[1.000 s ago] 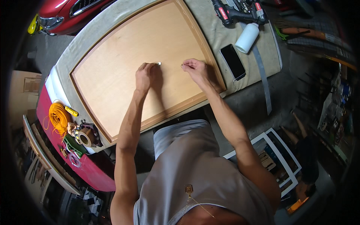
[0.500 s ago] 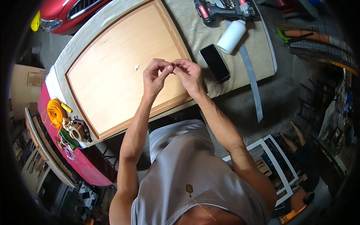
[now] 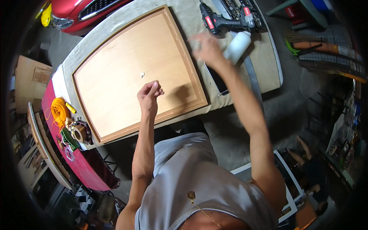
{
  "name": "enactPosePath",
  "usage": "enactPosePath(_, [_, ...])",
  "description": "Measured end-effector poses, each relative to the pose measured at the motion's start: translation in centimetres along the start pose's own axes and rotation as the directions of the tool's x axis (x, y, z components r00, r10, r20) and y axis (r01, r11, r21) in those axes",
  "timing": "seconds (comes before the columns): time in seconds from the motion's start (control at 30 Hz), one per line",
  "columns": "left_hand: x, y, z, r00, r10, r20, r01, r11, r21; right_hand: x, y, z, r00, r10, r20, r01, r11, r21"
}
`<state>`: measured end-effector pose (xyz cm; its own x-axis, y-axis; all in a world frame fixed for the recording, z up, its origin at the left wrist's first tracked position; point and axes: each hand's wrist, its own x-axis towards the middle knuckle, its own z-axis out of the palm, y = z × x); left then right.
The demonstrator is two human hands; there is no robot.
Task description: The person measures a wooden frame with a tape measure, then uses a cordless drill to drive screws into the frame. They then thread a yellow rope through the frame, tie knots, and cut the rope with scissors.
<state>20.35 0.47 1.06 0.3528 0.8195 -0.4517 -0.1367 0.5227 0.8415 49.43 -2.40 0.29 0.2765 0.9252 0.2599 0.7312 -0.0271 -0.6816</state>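
A shallow wooden panel with a raised frame (image 3: 126, 50) lies on the padded table, and a small white piece (image 3: 142, 75) rests on its face. My left hand (image 3: 148, 94) hovers over the panel's near part, its fingers curled and the thumb pressed to them; whatever they hold, if anything, is hidden. Past the panel's right edge, my right hand (image 3: 208, 46) is smeared by motion, so its fingers cannot be read. Close by it are a white bottle (image 3: 239, 44) lying on its side, a black phone (image 3: 218, 81) partly under my forearm, and a power drill (image 3: 216, 21).
A flat metal strip (image 3: 255, 73) runs beside the bottle. At the table's left end are orange cord (image 3: 59, 111), a yellow cutter (image 3: 70, 107) and a tape roll (image 3: 79, 133). A red car (image 3: 67, 21) stands beyond; another person (image 3: 316, 172) is at lower right.
My hands, which met fingertip to fingertip over the panel, have parted. The right one has swung up and right toward the drill and bottle; the left has dropped slightly nearer me.
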Motion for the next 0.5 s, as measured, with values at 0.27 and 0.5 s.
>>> enactPosePath(0.27, [-6.6,-0.6,-7.1,0.995,-0.094,-0.043,0.1,0.976,0.193,8.7,10.5,-5.3,0.846,0.476,0.239,-0.067,0.54,-0.839])
enactPosePath(0.5, [-6.2,-3.7,-8.1,0.97,-0.114,0.213,-0.094,0.632,0.769,0.6,-1.7,-10.2,0.93,0.336,-0.149,-0.365,0.801,-0.475])
